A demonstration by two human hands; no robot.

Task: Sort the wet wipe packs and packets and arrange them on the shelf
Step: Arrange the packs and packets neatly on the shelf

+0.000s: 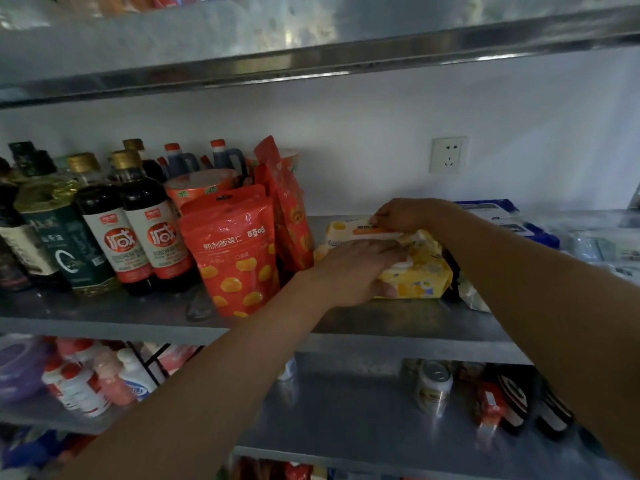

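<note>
On the grey metal shelf [398,327], a soft yellow wet wipe pack with a white flip lid [420,277] lies flat near the front edge, and a flatter white-and-yellow wipe packet with an orange band [360,231] is laid on top of it towards the back. The left hand [353,271] is spread over the lower pack, palm down, with the thumb tucked under its front edge, so it is closed on that pack. The right hand [408,216] is pinched on the far edge of the upper packet. The stack is set just beside the red chestnut snack pouches [235,251], which are crowded against the dark soy sauce bottles [145,230]. To the right, blue-and-white wipe packs [509,220] and pale, blurred packets [599,247] are scattered loosely, and a dark item wedged behind the yellow pack cannot be identified. The task is judged to be at an early stage: one small stack is being squared, while the loose packs to the right remain to be sorted and lined up.
</note>
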